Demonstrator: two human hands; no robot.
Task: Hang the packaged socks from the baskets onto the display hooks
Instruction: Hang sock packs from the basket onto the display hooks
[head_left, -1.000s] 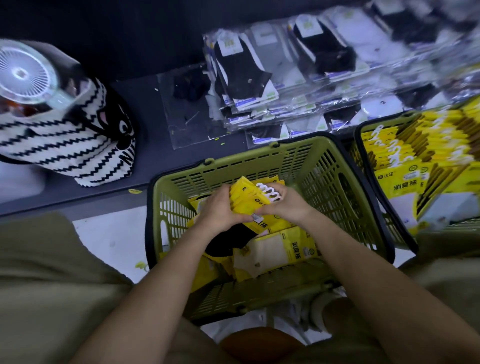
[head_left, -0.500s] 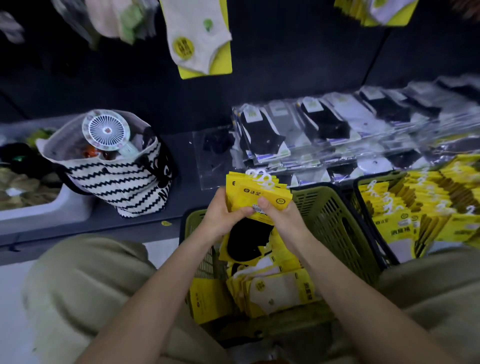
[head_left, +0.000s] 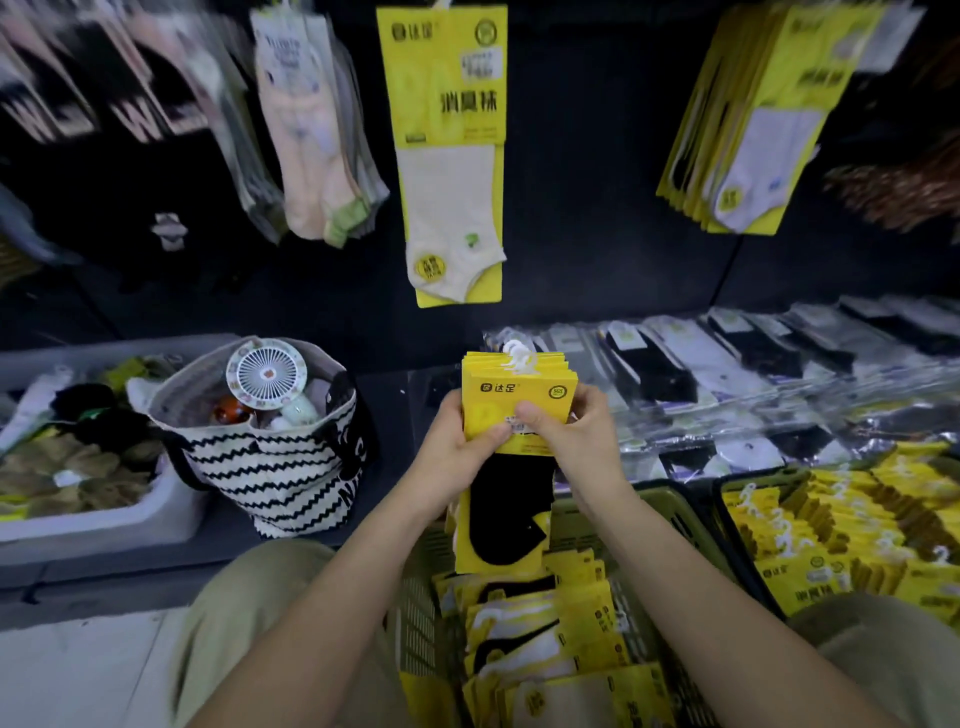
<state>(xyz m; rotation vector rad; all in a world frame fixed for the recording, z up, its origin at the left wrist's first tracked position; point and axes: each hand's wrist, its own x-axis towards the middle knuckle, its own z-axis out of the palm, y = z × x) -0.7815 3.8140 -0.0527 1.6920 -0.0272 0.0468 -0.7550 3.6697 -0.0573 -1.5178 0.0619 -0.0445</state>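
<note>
I hold a stack of yellow sock packs upright above the green basket; white plastic hangers stick out of its top and a black sock shows at the bottom. My left hand grips the stack's left side and my right hand grips its right side, thumbs on the front. More yellow packs lie in the basket below. A second basket at the right is full of yellow packs. On the dark display wall above hangs one yellow pack, and a bunch of yellow packs hangs at the upper right.
A black-and-white striped bag with a small white fan stands on the shelf at the left, beside a white bin of loose socks. Clear-wrapped sock packs lie along the shelf at the right. Other sock packs hang upper left.
Both hands have lifted the stack of packs up out of the basket and stood it upright. My view has tilted up, so the display wall with hanging packs now shows.
</note>
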